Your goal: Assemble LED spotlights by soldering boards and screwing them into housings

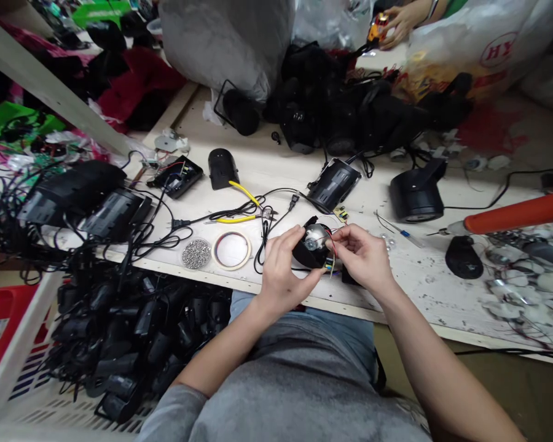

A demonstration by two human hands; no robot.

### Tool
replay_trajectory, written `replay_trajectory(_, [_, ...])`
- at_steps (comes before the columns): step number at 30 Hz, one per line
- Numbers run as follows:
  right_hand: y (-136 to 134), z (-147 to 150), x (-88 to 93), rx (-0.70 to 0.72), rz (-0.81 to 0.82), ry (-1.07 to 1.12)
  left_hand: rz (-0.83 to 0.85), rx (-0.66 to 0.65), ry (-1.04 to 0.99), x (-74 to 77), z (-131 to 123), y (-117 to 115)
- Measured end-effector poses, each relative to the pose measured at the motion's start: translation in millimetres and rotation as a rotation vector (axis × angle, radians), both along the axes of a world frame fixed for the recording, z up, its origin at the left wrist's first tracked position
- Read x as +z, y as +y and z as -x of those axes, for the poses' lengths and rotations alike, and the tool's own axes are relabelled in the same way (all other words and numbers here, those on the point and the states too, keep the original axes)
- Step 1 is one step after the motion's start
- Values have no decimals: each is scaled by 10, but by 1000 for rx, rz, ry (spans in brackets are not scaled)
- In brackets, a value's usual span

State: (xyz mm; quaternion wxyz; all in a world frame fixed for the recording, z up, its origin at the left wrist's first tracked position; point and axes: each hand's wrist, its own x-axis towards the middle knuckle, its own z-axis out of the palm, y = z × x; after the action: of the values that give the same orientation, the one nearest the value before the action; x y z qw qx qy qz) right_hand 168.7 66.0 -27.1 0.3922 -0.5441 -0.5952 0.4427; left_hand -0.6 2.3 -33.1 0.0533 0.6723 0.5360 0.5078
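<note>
Near the table's front edge, my left hand (286,267) holds a round black housing (304,253) from its left side, thumb at the lower rim. Inside the housing sits a silvery motor-like part (314,238). My right hand (362,255) pinches thin red and pale wires (332,248) at the housing's right side. A small circuit board (329,264) shows at the housing's lower right edge. Beyond the hands lies an open black casing (334,184). Yellow-handled pliers (239,218) rest to the left, near a black plug (294,200).
A tape roll (231,250) and a dish of screws (196,253) lie left. An orange power tool (516,212) juts in from the right near white parts (525,288). A crate (32,362) of black housings stands lower left. Another person's hand (399,24) is at the top.
</note>
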Motion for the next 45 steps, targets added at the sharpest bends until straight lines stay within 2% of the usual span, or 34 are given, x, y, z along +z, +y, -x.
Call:
replay_trajectory(9, [-23, 5, -68, -2, -4, 65, -12, 22, 0, -6, -10, -1])
replay_trajectory(17, [-63, -47, 42, 34, -17, 52, -28, 52, -2, 10, -44, 25])
replay_trajectory(24, [-81, 4, -32, -28, -97, -89, -23, 75, 4, 6, -63, 39])
replay_trajectory(30, [-39, 44, -24, -40, -134, -113, -9, 106, 10, -11, -66, 40])
replay_trajectory(45, [-13, -1, -31, 5, -123, -35, 16, 137, -75, -18, -64, 47])
